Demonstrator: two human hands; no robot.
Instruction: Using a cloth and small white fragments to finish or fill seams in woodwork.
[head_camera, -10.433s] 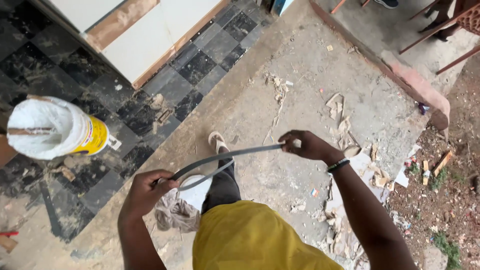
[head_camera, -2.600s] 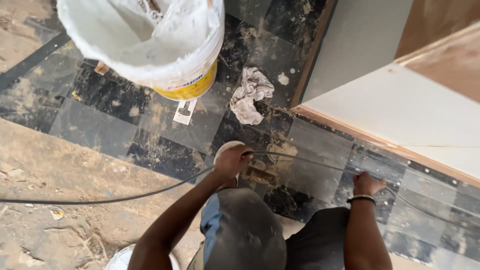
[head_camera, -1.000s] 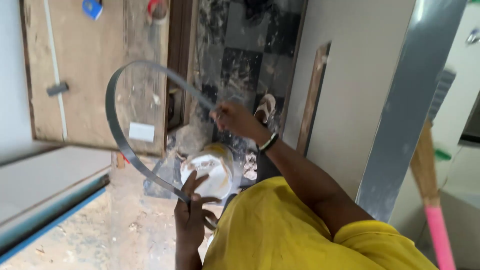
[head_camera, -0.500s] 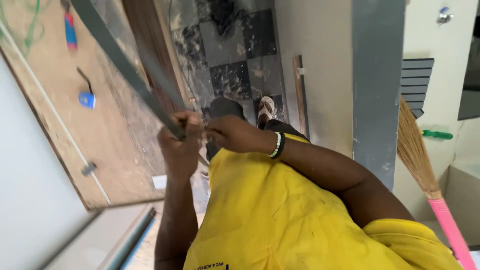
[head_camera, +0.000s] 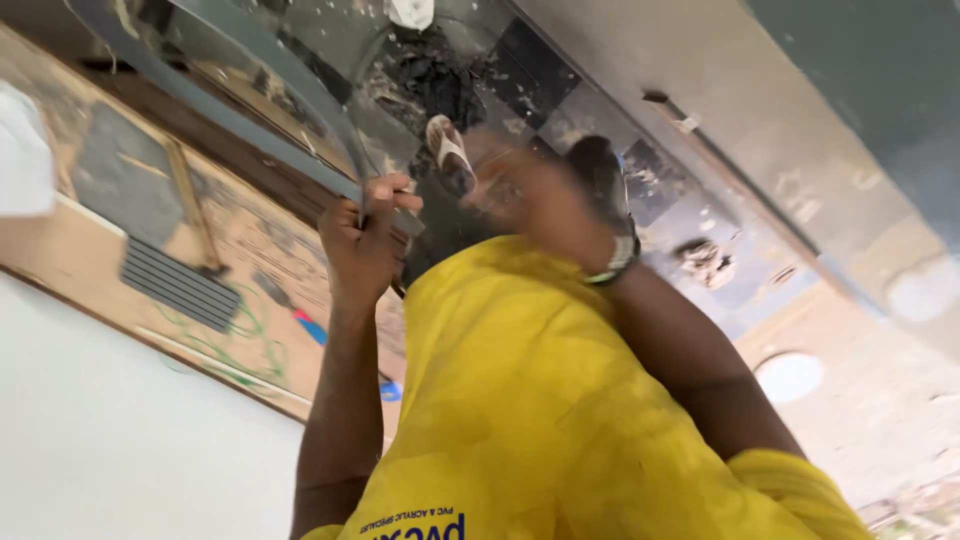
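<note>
Left hand (head_camera: 365, 245) clamped around curved grey metal strip (head_camera: 230, 105) — right hand (head_camera: 530, 195) motion-blurred just beside it, grip unreadable.

left hand (head_camera: 365, 240) fisted, fingers curled; right hand (head_camera: 525, 195) raised, blurred.

A single head-worn camera looks steeply down and is strongly tilted, close over the person's yellow shirt (head_camera: 560, 420). The left hand (head_camera: 365, 240) sits near at centre-left; the checkered floor (head_camera: 560, 80) lies far, at the top. No other view shares the scene.
</note>
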